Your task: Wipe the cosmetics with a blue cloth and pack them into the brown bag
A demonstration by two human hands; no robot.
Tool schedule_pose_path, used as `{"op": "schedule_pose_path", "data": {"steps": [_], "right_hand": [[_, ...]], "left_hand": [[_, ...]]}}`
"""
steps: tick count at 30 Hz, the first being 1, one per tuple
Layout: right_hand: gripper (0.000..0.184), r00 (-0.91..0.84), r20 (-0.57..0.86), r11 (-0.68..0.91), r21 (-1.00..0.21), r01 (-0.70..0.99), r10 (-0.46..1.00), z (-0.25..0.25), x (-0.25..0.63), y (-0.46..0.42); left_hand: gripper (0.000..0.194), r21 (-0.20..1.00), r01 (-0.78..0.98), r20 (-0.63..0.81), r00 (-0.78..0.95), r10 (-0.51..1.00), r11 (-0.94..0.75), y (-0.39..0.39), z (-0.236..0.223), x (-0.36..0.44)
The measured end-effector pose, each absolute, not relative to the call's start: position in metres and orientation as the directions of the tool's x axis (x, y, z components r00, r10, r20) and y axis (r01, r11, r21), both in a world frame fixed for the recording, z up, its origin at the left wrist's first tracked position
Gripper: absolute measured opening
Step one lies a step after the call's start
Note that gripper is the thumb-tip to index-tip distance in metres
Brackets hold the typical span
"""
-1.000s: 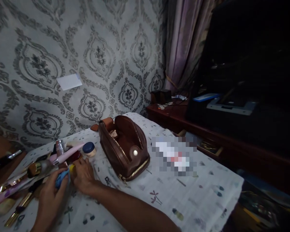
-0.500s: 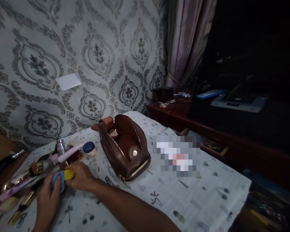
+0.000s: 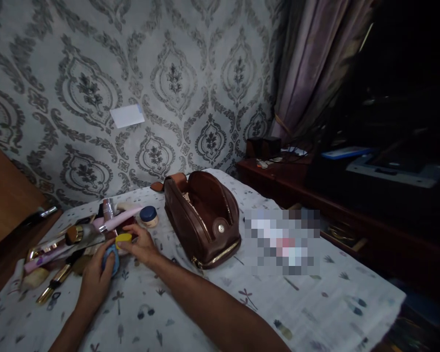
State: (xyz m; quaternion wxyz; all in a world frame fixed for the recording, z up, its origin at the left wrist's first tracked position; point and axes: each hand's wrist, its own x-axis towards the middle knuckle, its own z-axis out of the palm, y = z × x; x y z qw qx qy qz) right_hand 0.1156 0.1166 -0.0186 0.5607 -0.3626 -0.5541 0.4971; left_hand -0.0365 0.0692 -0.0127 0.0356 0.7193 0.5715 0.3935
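Observation:
My left hand [image 3: 94,276] is closed round a soft-looking blue thing [image 3: 112,258], whose kind is partly hidden by the fingers. Right against it, my right hand [image 3: 143,245] grips a small jar with a yellow lid [image 3: 124,239] between thumb and fingers. Just beyond the hands stands a jar with a dark blue lid [image 3: 148,215]. A pink-handled brush [image 3: 120,219] lies across the pile of makeup items behind my left hand. To the right, a brown cosmetic bag [image 3: 185,225] sits unzipped, its mouth gaping upward.
Several makeup brushes and a gold-banded tube [image 3: 54,283] lie at the left on the patterned cloth [image 3: 205,313]. A blurred-out item [image 3: 282,242] rests right of the bag. Behind is a papered wall [image 3: 175,98]; a dark red desk [image 3: 271,176] with an open drawer stands at right.
The view has swung left, so everything sits further right in the picture. My hands have moved slightly away from me, and the yellow lid has tipped more upright.

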Motion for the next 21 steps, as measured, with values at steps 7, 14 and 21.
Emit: {"op": "schedule_pose_path", "data": {"steps": [7,14,21], "right_hand": [[0.054,-0.077,0.406,0.411,-0.908,0.076,0.911,-0.023,0.115,0.114],[0.047,-0.116,0.429,0.444,-0.87,0.213,0.896,-0.026,0.114,0.114],[0.036,-0.099,0.446,0.457,-0.867,0.202,0.89,-0.032,0.115,0.12]], "left_hand": [[0.049,0.477,0.803,0.528,0.062,0.847,-0.357,0.069,-0.017,-0.032],[0.043,0.465,0.805,0.536,0.076,0.841,-0.369,0.069,-0.019,-0.029],[0.036,0.436,0.815,0.567,0.081,0.82,-0.382,0.067,-0.02,-0.025]]}}
